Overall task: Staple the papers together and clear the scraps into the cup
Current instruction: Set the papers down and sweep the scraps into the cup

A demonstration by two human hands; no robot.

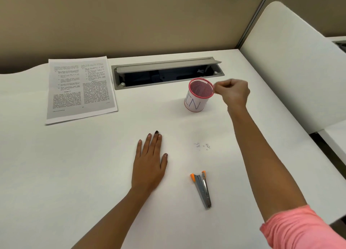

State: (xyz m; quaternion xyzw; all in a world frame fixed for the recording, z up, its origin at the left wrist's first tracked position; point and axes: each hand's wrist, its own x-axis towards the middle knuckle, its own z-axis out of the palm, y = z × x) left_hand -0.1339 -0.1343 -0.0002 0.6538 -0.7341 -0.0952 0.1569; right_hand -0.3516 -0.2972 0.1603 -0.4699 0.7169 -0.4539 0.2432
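Note:
A pink mesh cup (194,102) with a white paper label stands upright at the middle right of the white desk. My right hand (232,92) is raised beside the cup's right rim, its fingers curled and fingertips pinched together. It is blurred, and I cannot make out anything between the fingers. Several tiny scraps (202,146) lie scattered on the desk in front of the cup. A grey and orange stapler (202,189) lies nearer to me, below the scraps. The printed papers (80,88) lie stacked at the back left. My left hand (149,164) rests flat on the desk, fingers straight.
A grey cable hatch (166,73) stands open in the desk just behind the cup. A beige partition wall runs along the back. A white divider panel (292,61) rises along the right edge of the desk (74,174).

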